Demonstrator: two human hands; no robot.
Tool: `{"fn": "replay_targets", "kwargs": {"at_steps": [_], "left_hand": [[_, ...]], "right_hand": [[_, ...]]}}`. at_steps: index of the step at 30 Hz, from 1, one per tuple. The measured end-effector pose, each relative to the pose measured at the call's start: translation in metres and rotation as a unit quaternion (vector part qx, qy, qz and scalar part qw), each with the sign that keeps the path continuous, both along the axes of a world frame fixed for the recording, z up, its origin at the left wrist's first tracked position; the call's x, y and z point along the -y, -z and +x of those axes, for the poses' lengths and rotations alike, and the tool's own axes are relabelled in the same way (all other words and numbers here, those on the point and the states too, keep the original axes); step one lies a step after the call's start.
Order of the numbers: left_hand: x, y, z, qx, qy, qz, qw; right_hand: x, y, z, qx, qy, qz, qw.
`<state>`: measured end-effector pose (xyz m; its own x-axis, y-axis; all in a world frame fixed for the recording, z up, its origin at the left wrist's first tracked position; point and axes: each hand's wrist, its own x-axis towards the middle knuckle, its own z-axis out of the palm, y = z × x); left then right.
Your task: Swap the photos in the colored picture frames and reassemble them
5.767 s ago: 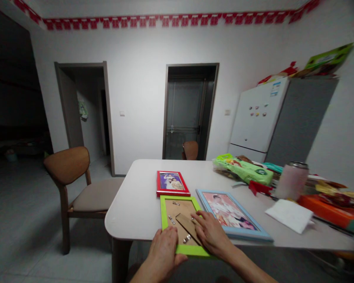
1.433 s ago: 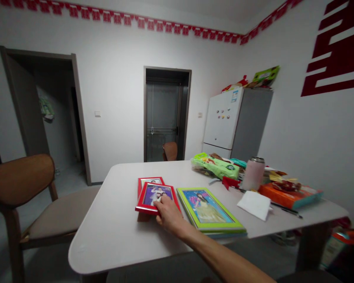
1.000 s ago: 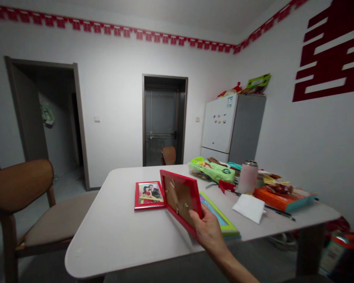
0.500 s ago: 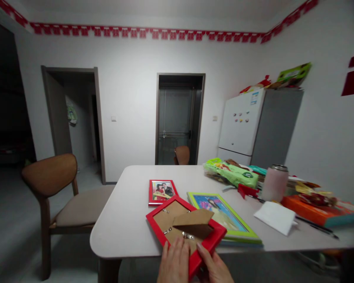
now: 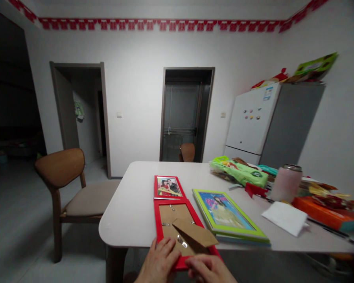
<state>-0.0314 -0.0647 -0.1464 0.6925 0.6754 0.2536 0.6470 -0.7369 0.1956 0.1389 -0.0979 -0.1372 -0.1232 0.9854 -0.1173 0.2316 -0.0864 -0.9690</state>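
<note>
A red picture frame [image 5: 157,220] lies face down at the table's near edge, its lower end by my hands. Its brown backing board [image 5: 177,214] faces up, with small metal clips around it and a folding stand flap [image 5: 196,232] lifted partway. My left hand [image 5: 161,257] grips the lower left of this frame, fingers over the red border and the board. At the lower right corner, my right hand [image 5: 208,269] holds the border with curled fingers; its thumb side is partly hidden. Touching the far end is a second red frame [image 5: 168,187], face up with a photo of two people.
Right of the red frames lies a green picture frame [image 5: 227,212] on top of another flat item. Further right are a green package [image 5: 238,171], a pink jar [image 5: 286,182], white paper [image 5: 284,217] and an orange box [image 5: 321,212]. A wooden chair [image 5: 61,169] stands left of the table [image 5: 126,204].
The held red frame has turned from a slanted position to line up with the second red frame, and it has come down nearer the tabletop. The view has shifted slightly left.
</note>
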Motion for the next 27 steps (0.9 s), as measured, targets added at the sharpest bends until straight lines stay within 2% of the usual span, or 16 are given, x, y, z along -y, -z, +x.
{"fn": "replay_targets", "kwargs": {"at_steps": [2,4,7,10,13,17,22,27], "left_hand": [[0.000,0.007,-0.001,0.012,-0.005,0.006,1.000],[-0.001,0.012,-0.002,0.026,-0.008,0.014,1.000],[-0.001,0.015,-0.005,0.041,-0.004,0.026,0.999],[0.000,0.014,-0.007,0.043,-0.004,0.034,0.998],[0.002,0.012,-0.006,0.039,-0.015,0.035,0.999],[0.004,0.011,-0.008,0.037,-0.030,0.032,0.998],[0.003,0.011,-0.013,0.053,-0.030,0.039,0.997],[0.003,0.015,-0.014,0.058,-0.035,0.039,0.997]], "right_hand": [[-0.003,-0.016,-0.001,0.159,-0.002,0.130,0.979],[-0.007,-0.025,-0.005,0.296,-0.016,0.219,0.930],[-0.014,-0.023,-0.012,0.435,-0.023,0.227,0.871],[-0.020,-0.015,-0.017,0.503,-0.005,0.205,0.840],[-0.023,-0.011,-0.020,0.509,-0.023,0.211,0.834],[-0.029,-0.012,-0.014,0.479,-0.047,0.249,0.840],[-0.062,-0.017,0.020,0.463,0.023,0.264,0.846],[-0.088,-0.015,0.033,0.473,0.002,0.241,0.847]]}}
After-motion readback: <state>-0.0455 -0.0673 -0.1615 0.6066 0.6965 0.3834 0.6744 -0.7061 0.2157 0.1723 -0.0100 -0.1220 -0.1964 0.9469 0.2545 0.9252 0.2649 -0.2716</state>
